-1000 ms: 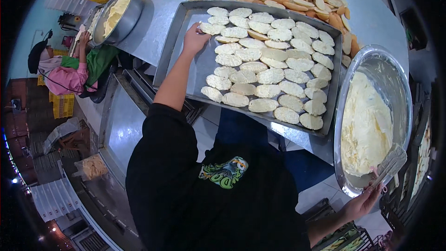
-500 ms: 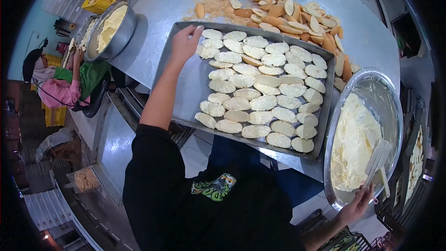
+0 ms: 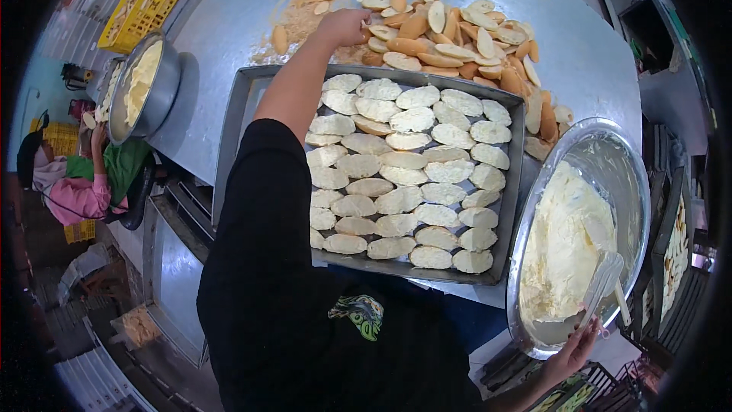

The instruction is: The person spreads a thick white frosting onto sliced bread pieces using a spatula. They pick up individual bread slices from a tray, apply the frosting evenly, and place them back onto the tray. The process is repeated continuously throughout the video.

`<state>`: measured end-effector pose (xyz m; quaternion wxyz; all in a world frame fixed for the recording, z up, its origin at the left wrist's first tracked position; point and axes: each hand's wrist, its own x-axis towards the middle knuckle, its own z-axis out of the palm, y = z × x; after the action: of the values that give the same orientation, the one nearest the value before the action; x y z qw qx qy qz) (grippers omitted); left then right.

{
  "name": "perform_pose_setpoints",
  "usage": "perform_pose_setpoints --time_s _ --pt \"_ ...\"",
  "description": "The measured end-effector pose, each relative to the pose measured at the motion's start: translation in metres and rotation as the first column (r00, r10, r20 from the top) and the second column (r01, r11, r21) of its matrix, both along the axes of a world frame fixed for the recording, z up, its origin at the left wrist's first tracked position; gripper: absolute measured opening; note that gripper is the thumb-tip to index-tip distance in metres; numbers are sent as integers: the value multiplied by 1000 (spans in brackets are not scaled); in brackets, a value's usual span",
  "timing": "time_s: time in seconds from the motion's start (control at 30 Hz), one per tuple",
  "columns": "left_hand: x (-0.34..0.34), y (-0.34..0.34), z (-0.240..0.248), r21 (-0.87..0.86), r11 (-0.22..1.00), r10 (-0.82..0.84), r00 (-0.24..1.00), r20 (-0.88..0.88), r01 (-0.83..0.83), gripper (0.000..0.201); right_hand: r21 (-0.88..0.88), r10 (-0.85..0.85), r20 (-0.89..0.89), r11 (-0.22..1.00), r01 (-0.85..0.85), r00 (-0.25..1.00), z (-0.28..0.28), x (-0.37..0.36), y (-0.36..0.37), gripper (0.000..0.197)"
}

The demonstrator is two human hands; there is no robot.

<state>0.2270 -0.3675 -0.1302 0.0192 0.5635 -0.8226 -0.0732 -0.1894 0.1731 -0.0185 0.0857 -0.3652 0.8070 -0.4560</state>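
At the left edge of a heap of bread slices (image 3: 457, 38) with brown crusts is my left hand (image 3: 343, 28). Its fingers are curled, and what is in them is hidden. Below my left arm lies a metal tray (image 3: 232, 133), its rows of oval slices topped with pale cream. At the right, my right hand (image 3: 573, 349) grips a translucent spatula (image 3: 604, 282), whose blade is over the cream (image 3: 568, 236) in a large oval metal bowl (image 3: 631, 160). A second pale handle (image 3: 623, 307) leans on the bowl's rim close by.
Crumbs (image 3: 305, 4) are scattered on the metal table (image 3: 210, 46). At the left stand another bowl of cream (image 3: 164, 80) and a yellow crate (image 3: 152, 4). A person in pink (image 3: 84, 194) works beyond the table's left edge. Racked trays (image 3: 675, 259) stand at far right.
My left hand has moved from the tray's upper left corner, up and right to the bread heap. The view has shifted slightly. My right hand stays at the bowl with the spatula.
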Motion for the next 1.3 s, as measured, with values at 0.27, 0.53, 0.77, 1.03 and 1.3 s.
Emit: perform_pose_setpoints --time_s 0.27,0.53,0.77,1.03,1.3 --pt "3 -27 -19 76 995 -67 997 44 64 48 43 -69 -50 997 71 996 -3 1 -3 38" --pt "-16 -10 -4 299 935 -169 980 -105 193 61 60 -226 -64 971 230 972 1 14 -15 37" --pt "20 -65 -11 60 988 -152 981 117 146 60 52 -115 -182 991 127 977 -8 -2 11 36" --pt "48 -11 14 199 961 13 687 -727 192 25 139 -176 -41 974 180 983 -12 -5 18 34" --pt "-88 166 39 393 556 633 -67 -771 733 64 75 -6 185 997 -8 983 -21 -13 33 32"
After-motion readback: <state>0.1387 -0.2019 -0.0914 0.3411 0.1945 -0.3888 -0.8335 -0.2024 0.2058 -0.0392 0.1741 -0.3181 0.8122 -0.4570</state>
